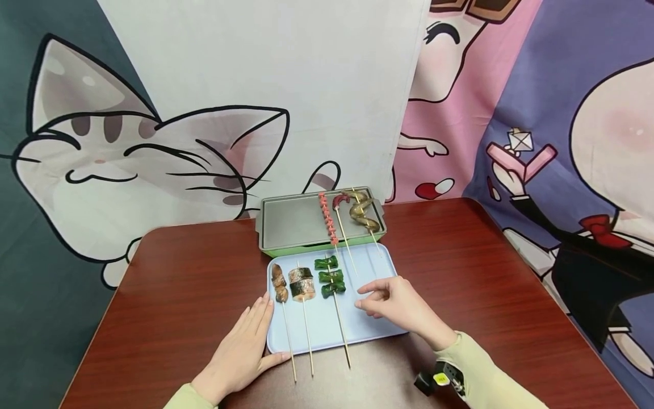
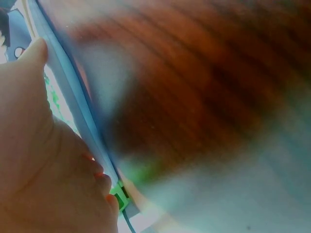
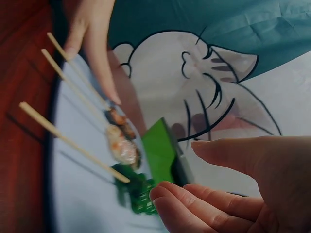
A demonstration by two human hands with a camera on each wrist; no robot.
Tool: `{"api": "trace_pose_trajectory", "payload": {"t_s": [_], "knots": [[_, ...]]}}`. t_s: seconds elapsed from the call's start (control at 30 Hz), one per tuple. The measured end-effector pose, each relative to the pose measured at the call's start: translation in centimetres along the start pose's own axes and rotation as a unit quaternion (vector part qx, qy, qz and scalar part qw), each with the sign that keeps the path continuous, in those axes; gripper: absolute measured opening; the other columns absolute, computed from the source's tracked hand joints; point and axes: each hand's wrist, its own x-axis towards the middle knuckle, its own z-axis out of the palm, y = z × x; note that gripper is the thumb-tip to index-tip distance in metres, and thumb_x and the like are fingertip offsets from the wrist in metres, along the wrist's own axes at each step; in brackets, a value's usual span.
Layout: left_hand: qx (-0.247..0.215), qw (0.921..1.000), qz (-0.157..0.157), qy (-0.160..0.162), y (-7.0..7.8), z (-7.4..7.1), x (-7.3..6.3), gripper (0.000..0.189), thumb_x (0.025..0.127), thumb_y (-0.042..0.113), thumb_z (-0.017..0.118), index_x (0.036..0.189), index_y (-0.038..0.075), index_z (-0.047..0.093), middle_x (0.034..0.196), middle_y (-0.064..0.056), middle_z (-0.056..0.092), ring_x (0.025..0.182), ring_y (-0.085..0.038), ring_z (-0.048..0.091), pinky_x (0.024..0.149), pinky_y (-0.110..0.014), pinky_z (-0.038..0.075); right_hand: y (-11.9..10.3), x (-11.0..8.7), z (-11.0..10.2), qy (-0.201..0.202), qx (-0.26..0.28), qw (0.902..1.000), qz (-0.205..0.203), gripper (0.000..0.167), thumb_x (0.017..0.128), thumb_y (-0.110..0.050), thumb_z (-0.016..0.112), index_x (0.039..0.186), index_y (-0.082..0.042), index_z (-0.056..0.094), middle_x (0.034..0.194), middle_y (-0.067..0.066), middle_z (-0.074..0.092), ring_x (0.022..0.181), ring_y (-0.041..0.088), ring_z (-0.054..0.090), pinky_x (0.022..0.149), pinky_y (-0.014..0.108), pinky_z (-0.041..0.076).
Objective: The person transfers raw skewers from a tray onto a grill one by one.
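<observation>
The left hand (image 1: 244, 345), fingers straight, touches the blue tray (image 1: 324, 324) at its left edge. The right hand (image 1: 397, 304) (loosely curved, empty) is near its right edge.

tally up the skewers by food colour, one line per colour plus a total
Red or pink: 2 (pink beaded skewer, dark red curled skewer)
Dark green: 1 (three-piece green skewer)
Olive: 1 (spiral skewer)
Brown: 1 (brown chunk skewer)
Black and pale: 1 (banded skewer)
Total: 6
</observation>
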Motion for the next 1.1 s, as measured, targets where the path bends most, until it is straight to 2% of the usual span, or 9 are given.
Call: {"api": "trace_pose_trajectory", "payload": {"t_s": [0.07, 0.2, 0.37, 0.73, 1.1], "knots": [[0.000, 1.0000, -0.001, -0.001, 0.0, 0.0, 0.0, 0.100, 0.094, 0.065, 0.058, 0.152, -0.013, 0.035, 0.160, -0.028, 0.028, 0.148, -0.039, 0.027, 0.118, -0.054, 0.026, 0.5, -0.3, 0.3, -0.003, 0.008, 0.9999, 0.012, 0.040, 0.087, -0.024, 0.082, 0.112, 0.006, 0.074, 0.080, 0.010, 0.075, 0.070, 0.032, 0.072, 0.062, 0.030, 0.059], [0.002, 1.0000, 0.001, 0.003, 0.0, 0.0, -0.1, 0.100, 0.094, 0.065, 0.059, 0.151, -0.013, 0.035, 0.160, -0.028, 0.029, 0.148, -0.040, 0.028, 0.117, -0.054, 0.027, 1.7, -0.7, 1.3, -0.008, 0.017, 0.9993, 0.031, 0.039, 0.085, -0.022, 0.082, 0.111, 0.005, 0.074, 0.080, 0.008, 0.075, 0.068, 0.023, 0.070, 0.061, 0.029, 0.058], [0.006, 1.0000, 0.005, 0.005, 0.1, -0.1, 0.0, 0.101, 0.094, 0.065, 0.059, 0.151, -0.014, 0.034, 0.159, -0.029, 0.029, 0.147, -0.040, 0.028, 0.117, -0.055, 0.028, 2.7, -1.0, 2.5, -0.022, 0.026, 0.9988, 0.036, 0.037, 0.084, -0.020, 0.082, 0.110, 0.006, 0.074, 0.076, 0.006, 0.074, 0.066, 0.016, 0.068, 0.060, 0.026, 0.055], [0.002, 0.9998, 0.008, 0.016, 0.1, -0.1, 0.1, 0.100, 0.093, 0.064, 0.062, 0.150, -0.014, 0.035, 0.158, -0.029, 0.031, 0.147, -0.041, 0.030, 0.117, -0.055, 0.028, 3.1, -1.1, 4.6, -0.024, 0.082, 0.9958, 0.033, 0.032, 0.082, -0.008, 0.081, 0.107, 0.009, 0.072, 0.068, 0.009, 0.070, 0.059, 0.016, 0.065, 0.055, 0.030, 0.058], [0.003, 1.0000, 0.004, 0.008, 0.1, 0.0, 0.1, 0.100, 0.094, 0.065, 0.060, 0.151, -0.014, 0.035, 0.159, -0.028, 0.030, 0.148, -0.040, 0.028, 0.117, -0.054, 0.027, 2.8, -0.6, 5.9, -0.023, 0.088, 0.9952, 0.036, 0.028, 0.082, -0.002, 0.080, 0.106, 0.009, 0.072, 0.066, 0.010, 0.070, 0.055, 0.017, 0.065, 0.052, 0.031, 0.058]]}}
